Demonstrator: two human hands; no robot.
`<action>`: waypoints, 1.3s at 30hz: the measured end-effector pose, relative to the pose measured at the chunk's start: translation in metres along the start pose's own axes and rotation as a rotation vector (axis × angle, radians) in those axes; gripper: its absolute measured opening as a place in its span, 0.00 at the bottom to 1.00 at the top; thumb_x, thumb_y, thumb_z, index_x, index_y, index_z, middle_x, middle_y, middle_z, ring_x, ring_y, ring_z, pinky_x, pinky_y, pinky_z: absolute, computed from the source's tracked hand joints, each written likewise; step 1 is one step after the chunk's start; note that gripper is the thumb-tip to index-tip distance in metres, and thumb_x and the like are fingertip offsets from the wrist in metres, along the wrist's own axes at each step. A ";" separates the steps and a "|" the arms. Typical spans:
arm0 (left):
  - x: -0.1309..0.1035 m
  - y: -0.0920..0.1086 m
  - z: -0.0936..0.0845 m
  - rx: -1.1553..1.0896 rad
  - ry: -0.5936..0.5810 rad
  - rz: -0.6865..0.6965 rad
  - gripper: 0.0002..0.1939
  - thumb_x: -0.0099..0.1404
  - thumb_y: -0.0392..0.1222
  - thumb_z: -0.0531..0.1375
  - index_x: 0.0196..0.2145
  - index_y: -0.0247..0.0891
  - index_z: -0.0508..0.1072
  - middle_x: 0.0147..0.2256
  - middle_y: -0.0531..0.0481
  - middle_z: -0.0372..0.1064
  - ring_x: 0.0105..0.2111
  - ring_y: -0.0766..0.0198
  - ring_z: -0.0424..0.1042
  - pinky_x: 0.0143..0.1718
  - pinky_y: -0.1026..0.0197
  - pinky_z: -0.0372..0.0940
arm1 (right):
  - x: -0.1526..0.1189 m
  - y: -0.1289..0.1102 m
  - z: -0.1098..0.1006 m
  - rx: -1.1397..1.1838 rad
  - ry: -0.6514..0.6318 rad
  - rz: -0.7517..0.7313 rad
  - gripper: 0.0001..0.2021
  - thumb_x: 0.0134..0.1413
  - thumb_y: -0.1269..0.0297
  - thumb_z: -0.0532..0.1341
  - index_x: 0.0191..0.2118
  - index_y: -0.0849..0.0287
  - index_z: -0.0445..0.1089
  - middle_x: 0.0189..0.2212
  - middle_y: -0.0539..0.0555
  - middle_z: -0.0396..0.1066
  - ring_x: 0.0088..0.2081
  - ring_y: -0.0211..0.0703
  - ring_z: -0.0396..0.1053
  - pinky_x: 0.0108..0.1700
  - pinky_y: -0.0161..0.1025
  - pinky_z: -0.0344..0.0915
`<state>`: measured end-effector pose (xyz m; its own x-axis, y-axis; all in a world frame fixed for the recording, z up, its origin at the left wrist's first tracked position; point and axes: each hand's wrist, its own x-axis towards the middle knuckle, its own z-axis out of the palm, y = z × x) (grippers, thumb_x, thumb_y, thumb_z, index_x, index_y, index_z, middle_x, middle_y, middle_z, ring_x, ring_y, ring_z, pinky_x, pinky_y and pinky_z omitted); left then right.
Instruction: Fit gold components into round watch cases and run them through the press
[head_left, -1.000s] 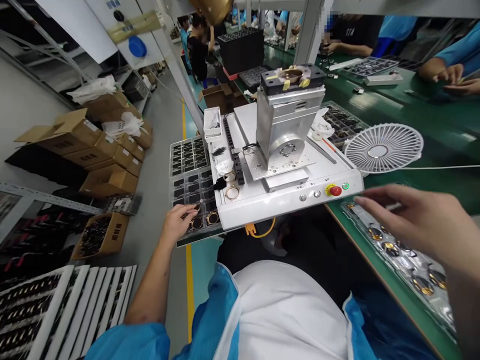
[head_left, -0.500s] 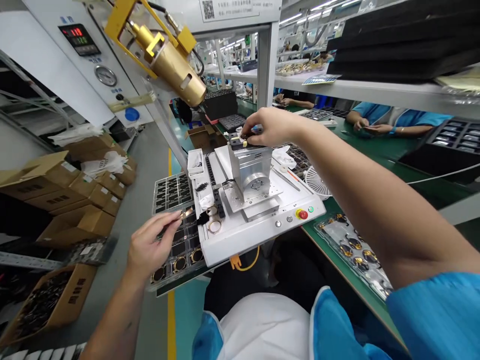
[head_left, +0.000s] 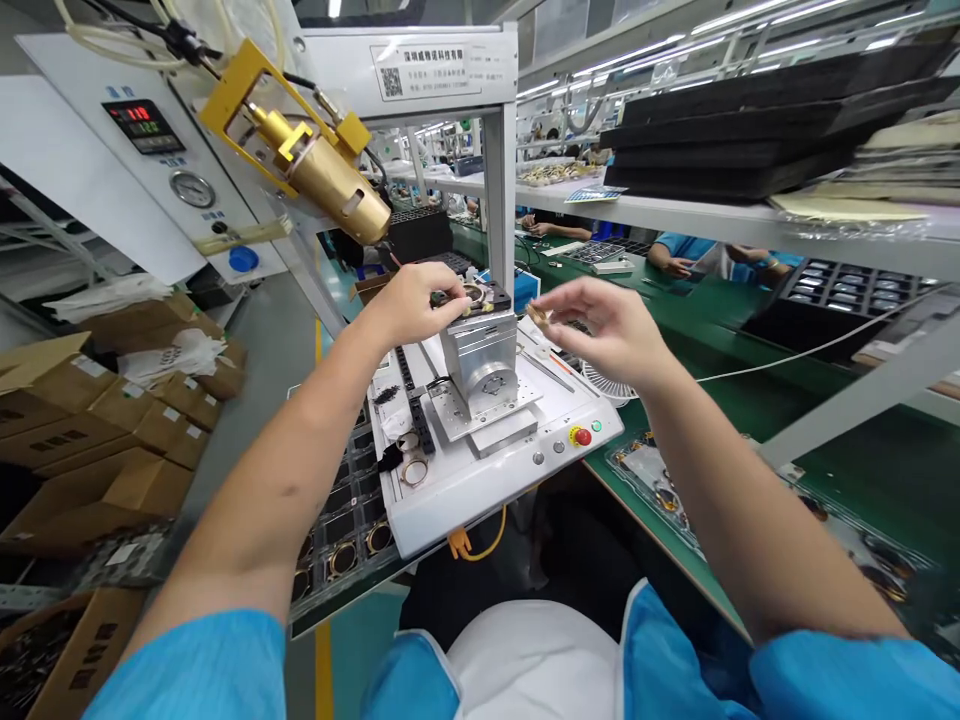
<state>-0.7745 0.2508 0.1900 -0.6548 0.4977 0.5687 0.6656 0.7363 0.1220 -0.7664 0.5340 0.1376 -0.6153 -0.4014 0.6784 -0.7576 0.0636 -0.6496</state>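
My left hand pinches the edge of a round gold-rimmed watch case at the black top of a metal fixture. Whether the case is fully seated there I cannot tell. To the right of the fixture, my right hand is raised, thumb and fingers closed on a small gold-coloured watch case, largely covered by the fingertips. The fixture stands on a white machine base. Gold rings lie on the base at its left side. A gold dispensing cylinder hangs at upper left, apart from both hands.
A tray of gold-rimmed cases lies left of the base, and a clear tray of round parts at right. A red button, tweezers and a white fan are nearby. Co-workers' hands show across the bench.
My left hand has moved up and right, bringing its gold part from beside the left tray to the fixture. My right hand has left the fixture and moved right, holding a gold-coloured case.
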 end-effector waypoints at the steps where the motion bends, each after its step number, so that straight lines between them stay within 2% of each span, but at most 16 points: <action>1: 0.007 -0.003 0.001 -0.006 -0.055 0.002 0.12 0.66 0.44 0.60 0.31 0.35 0.79 0.35 0.46 0.78 0.37 0.57 0.75 0.45 0.54 0.69 | -0.020 -0.001 -0.005 0.009 0.007 0.034 0.18 0.57 0.53 0.70 0.46 0.59 0.75 0.45 0.59 0.78 0.48 0.50 0.76 0.54 0.50 0.74; 4: 0.016 -0.007 0.002 -0.013 -0.134 -0.045 0.11 0.66 0.43 0.60 0.32 0.36 0.80 0.42 0.44 0.78 0.42 0.56 0.76 0.50 0.52 0.68 | -0.079 0.003 -0.021 0.020 0.034 0.178 0.18 0.58 0.52 0.70 0.48 0.57 0.76 0.47 0.59 0.79 0.50 0.52 0.77 0.55 0.51 0.74; 7: 0.011 -0.006 0.004 -0.026 -0.104 -0.105 0.12 0.68 0.46 0.61 0.32 0.37 0.80 0.50 0.43 0.76 0.49 0.54 0.75 0.56 0.49 0.67 | -0.136 0.018 -0.031 0.037 0.073 0.374 0.19 0.58 0.49 0.70 0.48 0.56 0.76 0.47 0.60 0.79 0.50 0.54 0.77 0.54 0.52 0.75; 10: 0.001 0.002 0.008 -0.043 -0.085 -0.151 0.14 0.70 0.48 0.59 0.36 0.37 0.80 0.49 0.43 0.78 0.51 0.52 0.75 0.55 0.51 0.67 | -0.183 0.039 -0.030 0.053 0.069 0.586 0.21 0.56 0.45 0.70 0.46 0.57 0.76 0.46 0.62 0.79 0.48 0.55 0.78 0.54 0.53 0.75; 13: -0.002 0.017 0.011 0.034 -0.113 -0.170 0.16 0.73 0.48 0.56 0.42 0.37 0.81 0.45 0.44 0.80 0.51 0.50 0.76 0.53 0.52 0.68 | -0.214 0.058 -0.023 0.078 0.052 0.748 0.26 0.53 0.39 0.70 0.44 0.58 0.75 0.45 0.63 0.79 0.48 0.58 0.78 0.55 0.57 0.74; 17: 0.008 0.035 0.015 0.216 -0.158 -0.253 0.19 0.74 0.46 0.53 0.37 0.35 0.81 0.37 0.43 0.79 0.40 0.51 0.78 0.46 0.50 0.68 | -0.226 0.076 -0.012 0.098 0.063 0.824 0.29 0.50 0.36 0.70 0.44 0.58 0.74 0.45 0.64 0.79 0.48 0.59 0.78 0.57 0.59 0.72; 19: 0.014 0.037 0.017 0.243 -0.187 -0.302 0.20 0.74 0.49 0.54 0.35 0.35 0.80 0.32 0.44 0.78 0.36 0.52 0.77 0.44 0.50 0.68 | -0.224 0.083 -0.007 0.122 0.058 0.814 0.27 0.51 0.38 0.70 0.44 0.58 0.73 0.45 0.63 0.79 0.48 0.57 0.77 0.57 0.57 0.72; 21: 0.015 0.037 0.018 0.232 -0.220 -0.312 0.22 0.73 0.56 0.56 0.38 0.35 0.81 0.32 0.44 0.77 0.36 0.50 0.78 0.44 0.48 0.69 | -0.221 0.090 -0.001 0.137 0.048 0.808 0.25 0.52 0.42 0.70 0.46 0.57 0.72 0.44 0.62 0.79 0.48 0.56 0.78 0.55 0.54 0.74; 24: 0.008 0.033 0.018 0.208 -0.258 -0.274 0.30 0.67 0.65 0.60 0.50 0.35 0.79 0.47 0.40 0.78 0.50 0.42 0.76 0.54 0.43 0.69 | -0.218 0.100 0.009 0.032 -0.010 0.831 0.30 0.55 0.50 0.67 0.59 0.58 0.65 0.41 0.59 0.79 0.43 0.53 0.78 0.50 0.52 0.75; 27: -0.008 0.029 0.016 0.180 -0.258 -0.244 0.42 0.64 0.68 0.63 0.64 0.35 0.69 0.64 0.37 0.66 0.67 0.36 0.61 0.67 0.37 0.56 | -0.216 0.106 0.021 -0.255 -0.184 0.830 0.39 0.59 0.59 0.61 0.72 0.61 0.49 0.38 0.57 0.78 0.38 0.53 0.76 0.46 0.51 0.72; 30: -0.032 0.036 0.018 0.104 -0.159 -0.260 0.43 0.66 0.69 0.60 0.68 0.38 0.63 0.71 0.37 0.56 0.73 0.37 0.47 0.71 0.32 0.47 | -0.217 0.104 0.033 -0.479 -0.333 0.809 0.42 0.62 0.63 0.58 0.76 0.66 0.39 0.37 0.59 0.78 0.39 0.57 0.76 0.44 0.49 0.68; 32: -0.057 0.052 0.029 0.029 0.040 -0.284 0.38 0.67 0.68 0.60 0.65 0.42 0.67 0.70 0.41 0.57 0.73 0.40 0.48 0.71 0.31 0.48 | -0.219 0.104 0.039 -0.527 -0.341 0.807 0.43 0.63 0.63 0.58 0.76 0.66 0.36 0.39 0.60 0.79 0.41 0.59 0.76 0.43 0.48 0.67; 34: -0.091 0.077 0.053 -0.114 0.252 -0.333 0.29 0.67 0.66 0.61 0.57 0.46 0.73 0.65 0.44 0.66 0.70 0.43 0.58 0.69 0.33 0.54 | -0.221 0.106 0.042 -0.504 -0.309 0.801 0.44 0.63 0.63 0.58 0.77 0.66 0.34 0.41 0.60 0.79 0.42 0.58 0.76 0.44 0.47 0.67; 35: -0.111 0.091 0.070 -0.237 0.313 -0.364 0.24 0.68 0.65 0.59 0.51 0.48 0.76 0.58 0.45 0.73 0.65 0.45 0.66 0.67 0.35 0.59 | -0.221 0.108 0.041 -0.480 -0.292 0.796 0.45 0.62 0.63 0.59 0.76 0.66 0.33 0.42 0.60 0.79 0.42 0.58 0.76 0.43 0.46 0.67; 36: -0.130 0.105 0.089 -0.381 0.319 -0.413 0.20 0.67 0.64 0.60 0.46 0.48 0.78 0.52 0.45 0.77 0.60 0.45 0.71 0.64 0.36 0.64 | -0.222 0.111 0.039 -0.456 -0.273 0.790 0.46 0.61 0.63 0.60 0.76 0.66 0.33 0.42 0.60 0.79 0.41 0.57 0.76 0.43 0.46 0.68; 39: -0.183 0.143 0.148 -0.790 0.089 -0.665 0.14 0.64 0.54 0.68 0.45 0.47 0.80 0.47 0.43 0.80 0.51 0.47 0.78 0.59 0.43 0.70 | -0.221 0.114 0.027 -0.422 -0.232 0.782 0.43 0.59 0.63 0.62 0.75 0.65 0.42 0.40 0.58 0.78 0.39 0.53 0.76 0.43 0.45 0.69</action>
<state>-0.6125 0.3332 -0.0171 -0.9687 0.0414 0.2449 0.2449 0.3235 0.9140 -0.7107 0.6053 -0.0954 -0.9616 -0.2740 -0.0169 -0.1887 0.7044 -0.6843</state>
